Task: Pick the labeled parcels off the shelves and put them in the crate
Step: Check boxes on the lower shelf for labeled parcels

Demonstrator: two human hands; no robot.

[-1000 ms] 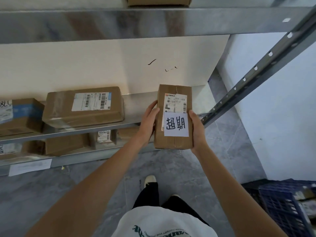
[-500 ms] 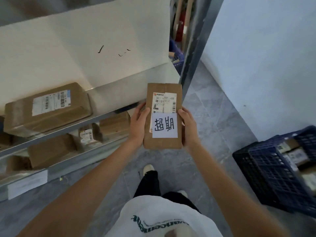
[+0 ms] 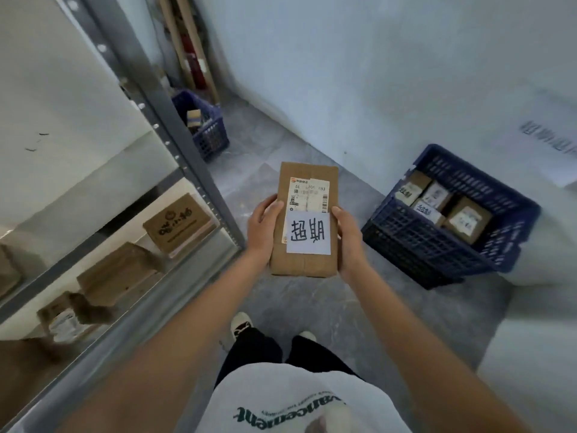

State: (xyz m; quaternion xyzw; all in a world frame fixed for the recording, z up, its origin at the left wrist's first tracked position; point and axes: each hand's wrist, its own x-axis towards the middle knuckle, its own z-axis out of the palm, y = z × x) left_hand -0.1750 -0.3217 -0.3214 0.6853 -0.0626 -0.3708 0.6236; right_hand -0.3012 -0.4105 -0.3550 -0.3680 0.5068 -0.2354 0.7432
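I am still holding the parcel upright in front of me, above the grey floor; since a second ago the view has swung off the shelf face, the parcel now sits clear of the shelving, and the blue crate, then barely in view, is showing whole to the parcel's right. My left hand is gripping the parcel's left edge, thumb lying on the front; my right hand is gripping the right edge, fingers curled behind.

The parcel is a tall brown cardboard box, taped, lightly creased. Its upper front is carrying a printed shipping label with barcodes and digits of which I can read "50" and "83". Below that, a white slip is showing the handwritten characters 超期.

Nearest below the parcel, my white shirt is bearing green lettering, upside down and not legible. Left of the parcel, a brown box on the shelving is showing dark printed characters I cannot make out. The crate is holding several brown parcels with white slips; one reads 超期. Beyond the parcel, a second blue crate is standing by the shelving's post.
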